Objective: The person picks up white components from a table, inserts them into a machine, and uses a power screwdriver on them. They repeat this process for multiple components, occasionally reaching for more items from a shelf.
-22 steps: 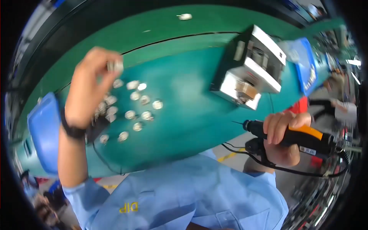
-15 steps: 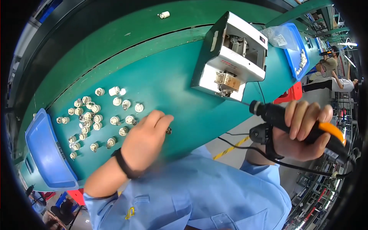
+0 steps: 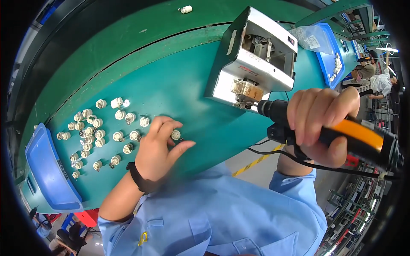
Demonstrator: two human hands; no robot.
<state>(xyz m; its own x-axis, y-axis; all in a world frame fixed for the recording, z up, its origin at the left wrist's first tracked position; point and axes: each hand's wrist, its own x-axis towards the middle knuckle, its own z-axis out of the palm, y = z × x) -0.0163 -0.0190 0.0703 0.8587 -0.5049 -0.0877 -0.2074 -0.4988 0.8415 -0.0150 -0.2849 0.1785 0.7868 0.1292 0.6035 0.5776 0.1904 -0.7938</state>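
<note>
My left hand point(image 3: 163, 143) is over the green mat, its thumb and fingers spread around a small white cylindrical part point(image 3: 175, 135) with metal bits, which looks like a lamp socket. The part shows in the gap between thumb and forefinger; no firm grip on it is visible. Wrapped in my right hand point(image 3: 320, 121) is an electric screwdriver point(image 3: 361, 135), black with an orange panel and a cable. Its nose points left, at the front of a silver-and-black screw feeder point(image 3: 267, 64), and the bit's end lies close to the feeder's outlet block point(image 3: 250, 90).
Many similar white parts point(image 3: 89, 131) lie scattered left of my left hand. A blue tray point(image 3: 51, 170) stands at the far left. Another blue tray point(image 3: 329, 51) with white pieces and a plastic bag point(image 3: 308, 38) is beyond the feeder. One white part point(image 3: 185, 9) lies on the far ledge.
My left thumb and fingers have parted, showing the white part between them. My right hand has brought the screwdriver left and up, its nose now at the feeder. The view has shifted slightly.
</note>
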